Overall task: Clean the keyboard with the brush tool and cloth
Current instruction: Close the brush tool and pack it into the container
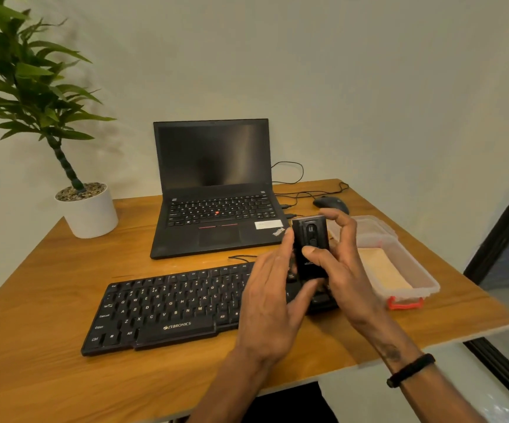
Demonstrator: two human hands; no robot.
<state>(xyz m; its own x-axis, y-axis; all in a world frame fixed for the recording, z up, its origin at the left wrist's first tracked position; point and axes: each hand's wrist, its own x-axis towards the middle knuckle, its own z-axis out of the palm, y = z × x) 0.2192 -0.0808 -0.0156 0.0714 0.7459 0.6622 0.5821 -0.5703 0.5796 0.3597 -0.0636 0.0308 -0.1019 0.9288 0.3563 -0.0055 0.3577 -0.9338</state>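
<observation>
Head view: hands [332,270] holding brush tool [309,248] hide keyboard's [168,306] right end.

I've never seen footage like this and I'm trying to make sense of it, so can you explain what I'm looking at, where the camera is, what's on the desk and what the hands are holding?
There is no machine here, just a person. The one picture comes from a wide-angle camera worn on their head, looking forward and down, so the two arms reaching in from the bottom are their own.

On the wooden desk lie a black corded keyboard, an open black laptop with a dark screen, a black mouse, a white potted plant and a clear plastic box with a red latch holding something pale, possibly the cloth.

The left hand and right hand hold a small black rectangular tool upright above the keyboard's right end. It is probably the brush tool, though no bristles show.
</observation>
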